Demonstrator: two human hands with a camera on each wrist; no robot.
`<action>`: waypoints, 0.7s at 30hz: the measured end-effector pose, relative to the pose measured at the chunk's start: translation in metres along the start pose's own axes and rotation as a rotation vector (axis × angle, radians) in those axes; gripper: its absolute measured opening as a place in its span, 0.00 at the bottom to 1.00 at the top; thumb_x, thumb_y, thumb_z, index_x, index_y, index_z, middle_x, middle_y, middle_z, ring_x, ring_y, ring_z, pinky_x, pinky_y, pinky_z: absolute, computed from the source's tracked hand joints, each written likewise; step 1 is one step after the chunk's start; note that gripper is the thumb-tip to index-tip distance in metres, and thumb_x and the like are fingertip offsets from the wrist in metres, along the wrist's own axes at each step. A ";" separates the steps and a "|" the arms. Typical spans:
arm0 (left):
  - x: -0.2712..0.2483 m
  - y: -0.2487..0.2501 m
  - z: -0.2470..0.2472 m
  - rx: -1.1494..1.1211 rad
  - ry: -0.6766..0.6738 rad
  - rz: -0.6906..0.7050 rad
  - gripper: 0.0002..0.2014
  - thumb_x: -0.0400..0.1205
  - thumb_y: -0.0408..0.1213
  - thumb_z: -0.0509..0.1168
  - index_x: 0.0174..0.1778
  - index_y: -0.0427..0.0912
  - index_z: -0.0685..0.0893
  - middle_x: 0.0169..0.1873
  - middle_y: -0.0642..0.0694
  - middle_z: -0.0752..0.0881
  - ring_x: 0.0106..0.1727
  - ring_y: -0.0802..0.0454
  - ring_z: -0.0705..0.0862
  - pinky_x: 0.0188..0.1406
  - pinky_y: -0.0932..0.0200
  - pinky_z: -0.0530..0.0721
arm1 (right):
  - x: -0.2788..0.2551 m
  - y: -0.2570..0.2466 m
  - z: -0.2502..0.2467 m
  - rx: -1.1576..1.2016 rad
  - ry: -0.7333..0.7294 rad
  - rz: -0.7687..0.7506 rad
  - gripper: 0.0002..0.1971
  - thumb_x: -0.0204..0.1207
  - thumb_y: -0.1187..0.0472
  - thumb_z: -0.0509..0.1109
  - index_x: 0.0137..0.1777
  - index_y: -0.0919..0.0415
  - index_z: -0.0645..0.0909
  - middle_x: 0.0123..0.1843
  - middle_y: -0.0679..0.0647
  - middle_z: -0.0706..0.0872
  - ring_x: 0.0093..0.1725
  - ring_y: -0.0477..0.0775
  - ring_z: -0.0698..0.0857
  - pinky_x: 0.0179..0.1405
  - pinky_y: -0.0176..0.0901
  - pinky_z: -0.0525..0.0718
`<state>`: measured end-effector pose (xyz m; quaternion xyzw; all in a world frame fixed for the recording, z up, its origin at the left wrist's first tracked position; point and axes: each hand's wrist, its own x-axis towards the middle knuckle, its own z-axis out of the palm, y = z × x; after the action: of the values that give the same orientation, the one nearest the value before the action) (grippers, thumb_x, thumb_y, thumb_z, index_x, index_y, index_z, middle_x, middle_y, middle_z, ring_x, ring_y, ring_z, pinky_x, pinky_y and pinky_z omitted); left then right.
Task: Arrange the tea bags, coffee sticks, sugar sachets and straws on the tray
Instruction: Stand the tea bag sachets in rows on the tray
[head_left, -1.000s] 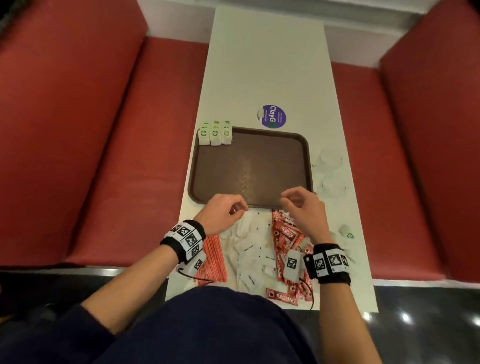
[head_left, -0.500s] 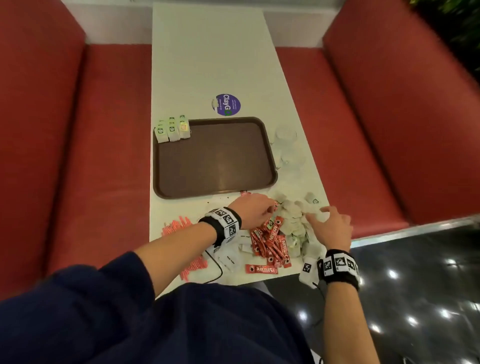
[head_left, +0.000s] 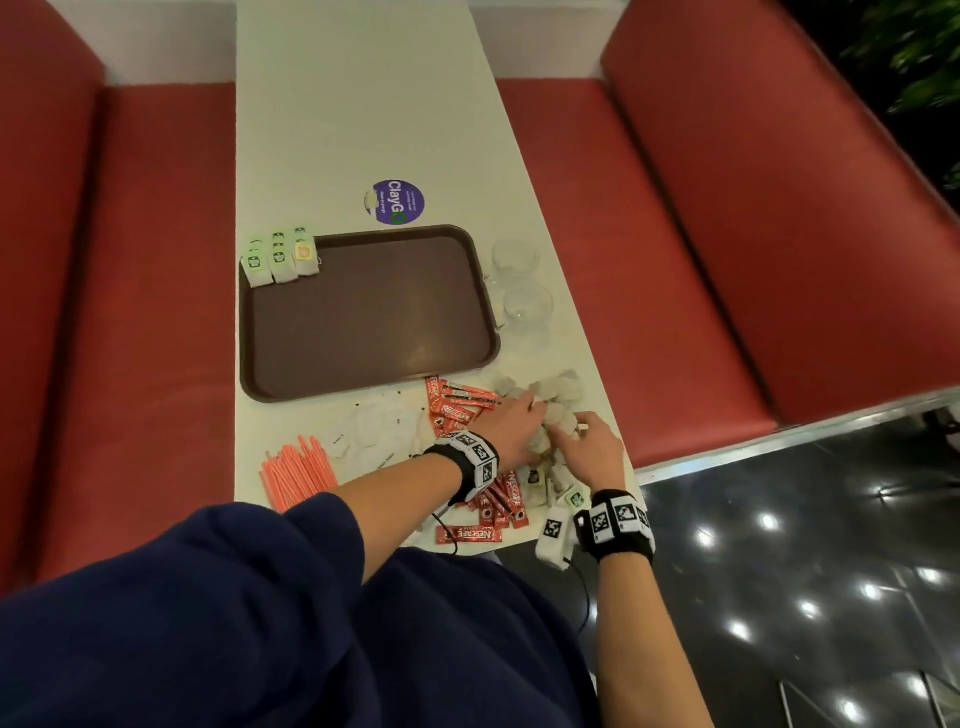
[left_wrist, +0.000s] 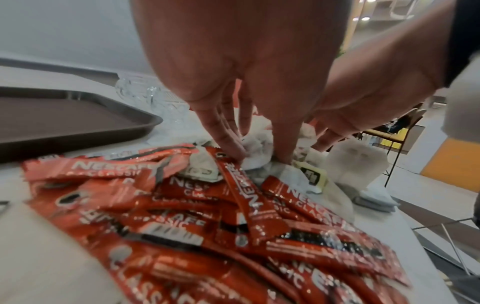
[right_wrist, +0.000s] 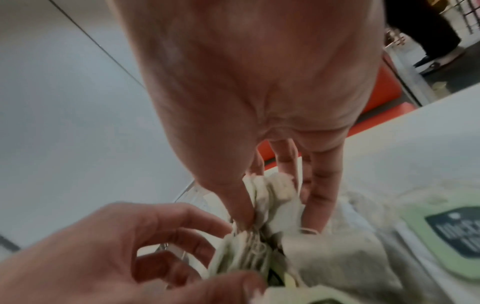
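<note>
The brown tray (head_left: 363, 322) lies mid-table, with three tea bags (head_left: 280, 257) lined up at its far-left corner. On the near side lie orange straws (head_left: 296, 473), white sugar sachets (head_left: 374, 431) and red coffee sticks (head_left: 462, 400) (left_wrist: 207, 205). A loose tea bag pile (head_left: 558, 389) sits at the near-right corner. Both hands are in that pile. My left hand (head_left: 519, 421) (left_wrist: 259, 156) pinches a crumpled tea bag (left_wrist: 255, 142) between thumb and fingers. My right hand (head_left: 576, 436) (right_wrist: 279, 223) pinches a folded tea bag (right_wrist: 272, 189).
Two clear glass cups (head_left: 519, 283) stand just right of the tray. A purple sticker (head_left: 399, 202) marks the table beyond it. The tea bag pile lies close to the table's right edge, over dark floor. Red benches (head_left: 701, 260) flank the table.
Both hands left the tray's near edge and moved right into the tea bag pile, closing on bags. The head view swung to the right.
</note>
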<state>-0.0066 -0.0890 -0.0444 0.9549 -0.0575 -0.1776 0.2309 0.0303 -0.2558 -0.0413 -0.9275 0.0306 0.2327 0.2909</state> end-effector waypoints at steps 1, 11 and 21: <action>0.001 -0.001 0.000 -0.003 0.008 -0.001 0.29 0.82 0.47 0.79 0.72 0.38 0.77 0.67 0.37 0.77 0.61 0.35 0.83 0.56 0.39 0.87 | 0.001 -0.001 0.001 -0.008 0.005 -0.031 0.25 0.86 0.47 0.77 0.76 0.61 0.84 0.71 0.64 0.90 0.72 0.69 0.86 0.68 0.53 0.81; -0.014 -0.028 -0.020 -0.194 0.214 -0.024 0.12 0.88 0.38 0.71 0.67 0.43 0.93 0.54 0.46 0.86 0.57 0.47 0.84 0.57 0.57 0.76 | 0.012 -0.007 -0.009 0.017 0.040 -0.214 0.13 0.85 0.49 0.78 0.44 0.58 0.91 0.40 0.54 0.91 0.46 0.63 0.88 0.43 0.51 0.76; -0.029 -0.041 -0.048 -0.338 0.376 -0.068 0.12 0.87 0.45 0.75 0.64 0.46 0.95 0.50 0.54 0.86 0.52 0.55 0.83 0.57 0.58 0.79 | 0.003 -0.030 -0.026 0.032 0.037 -0.391 0.05 0.85 0.53 0.76 0.51 0.53 0.89 0.43 0.51 0.91 0.44 0.55 0.89 0.47 0.50 0.84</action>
<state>-0.0152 -0.0271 -0.0138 0.9204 0.0490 -0.0118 0.3877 0.0492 -0.2449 -0.0080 -0.9152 -0.1409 0.1540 0.3447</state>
